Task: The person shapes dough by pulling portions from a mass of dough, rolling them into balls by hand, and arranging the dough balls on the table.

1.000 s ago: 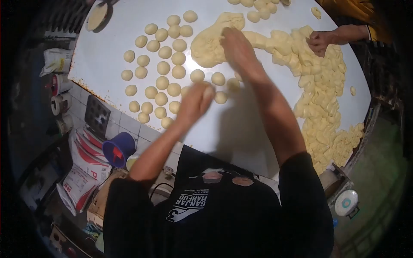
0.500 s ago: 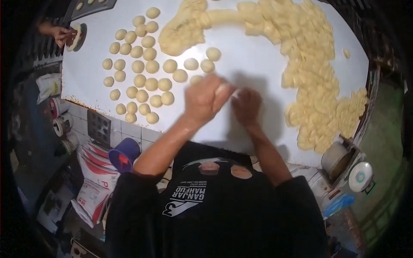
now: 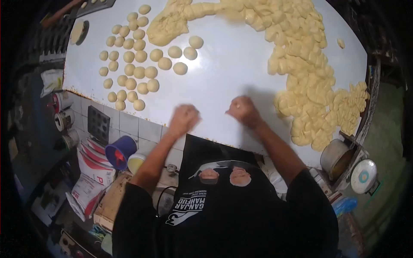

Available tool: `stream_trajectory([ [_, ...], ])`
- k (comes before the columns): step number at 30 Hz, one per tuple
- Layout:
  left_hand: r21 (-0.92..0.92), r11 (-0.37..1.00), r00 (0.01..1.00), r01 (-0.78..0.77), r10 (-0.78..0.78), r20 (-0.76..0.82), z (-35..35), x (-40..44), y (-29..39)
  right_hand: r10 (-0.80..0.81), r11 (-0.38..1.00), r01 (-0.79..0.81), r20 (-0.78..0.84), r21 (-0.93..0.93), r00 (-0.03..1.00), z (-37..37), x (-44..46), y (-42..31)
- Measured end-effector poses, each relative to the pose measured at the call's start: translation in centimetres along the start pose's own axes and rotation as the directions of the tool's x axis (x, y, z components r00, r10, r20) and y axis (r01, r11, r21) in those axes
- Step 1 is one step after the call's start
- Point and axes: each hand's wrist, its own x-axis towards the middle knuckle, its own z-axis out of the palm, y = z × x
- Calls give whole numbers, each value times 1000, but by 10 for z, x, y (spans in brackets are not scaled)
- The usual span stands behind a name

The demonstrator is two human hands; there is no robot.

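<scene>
Presently, dough balls [image 3: 140, 56] spread over left part of surface [image 3: 232, 73], well apart from both hands. Larger dough lump [image 3: 165, 31] just beside them, toward far edge. Dough pieces [image 3: 307, 81] massed along right side, down toward near right corner. Left hand [image 3: 184, 119] near near edge, blurred, fingers bent; grip cannot be told. Right hand [image 3: 244, 109] curled closed, contents unclear. Round dish [image 3: 77, 32] by left edge, toward far corner.

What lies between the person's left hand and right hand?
Only a bare stretch of white tabletop shows between the left hand and the right hand, as seen in the head view.
</scene>
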Motion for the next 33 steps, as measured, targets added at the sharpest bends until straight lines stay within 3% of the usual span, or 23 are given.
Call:
stream_trajectory([
  [1, 224, 972, 997, 70, -61, -48, -4, 19, -1, -20, 986, 32, 74, -162, 997, -8, 9, 14],
  [2, 421, 896, 990, 143, -122, -77, -10, 45, 4, 153, 956, -92, 206, -279, 967, -4, 27, 19],
  [3, 305, 945, 953, 118, -21, -302, 3, 78, 16, 232, 951, -223, 18, -212, 973, 1, 46, 2],
  [4, 244, 911, 912, 332, -245, -330, 26, 85, 24, 274, 944, -301, -184, -135, 944, 5, 72, 0],
  [7, 113, 984, 974, 135, -111, -200, 45, 30, 50, 203, 967, -212, -76, -138, 976, 18, 27, -27],
  [9, 63, 995, 992, 73, -66, -109, 19, -2, 21, 12, 990, -24, -86, -140, 996, 1, 1, -5],
  [11, 273, 951, 962, 145, -71, -262, -8, 21, -2, 457, 863, -361, 244, -354, 855, -7, 7, 18],
  [12, 324, 915, 930, 239, -121, -347, -7, 41, 2, 375, 882, -327, 86, -338, 923, -3, 25, 21],
  [14, 184, 914, 834, 362, -230, -501, 19, 64, 9, 498, 814, -526, -170, -246, 851, 15, 50, -5],
  [15, 109, 962, 945, 249, -217, -245, 38, 46, -1, 430, 863, -447, -123, -235, 894, 23, 36, -15],
  [16, 64, 944, 941, 323, -313, -129, 59, 25, 4, 354, 904, -364, -84, -225, 931, 24, 10, -26],
  [18, 180, 982, 953, -64, 114, -282, 33, -13, 1, 314, 926, -312, -25, -212, 949, -1, -13, -40],
  [20, 202, 979, 966, 25, 29, -258, -10, -10, -11, 475, 865, -437, 119, -249, 872, -28, 9, -46],
  [21, 220, 971, 979, 88, -43, -201, -23, -10, -18, 702, 711, -626, 266, -321, 660, -34, 49, -54],
  [23, 107, 982, 943, 156, -116, -311, -10, 5, -12, 448, 888, -343, 408, -306, 795, -19, 112, -43],
  [24, 19, 978, 896, 205, -180, -405, -10, 13, -12, 415, 908, -332, 445, -255, 793, -13, 174, -66],
  [25, 120, 981, 940, 154, -108, -324, -14, 7, 0, 370, 929, -316, 483, -194, 794, 1, 246, -104],
  [28, -44, 999, 976, 24, -32, -214, -33, -41, -23, 109, 943, -128, 80, 308, 991, 95, 358, -144],
  [29, -174, 983, 964, 49, -93, -250, -31, -54, -38, 184, 887, -173, 16, 427, 983, 136, 370, -146],
  [30, -134, 976, 933, 173, -206, -295, -61, -56, -47, 187, 884, -177, 19, 433, 982, 159, 379, -142],
  [31, -94, 953, 890, 288, -303, -340, -111, -50, -54, 37, 988, -38, 12, 152, 999, 177, 388, -138],
  [32, -345, 844, 740, 412, -530, -414, -165, -42, -57, -103, 983, 108, 44, -149, 994, 186, 395, -135],
  [33, -597, 603, 525, 530, -786, -328, -213, -45, -62, -95, 995, 98, -95, 24, 991, 181, 393, -137],
])
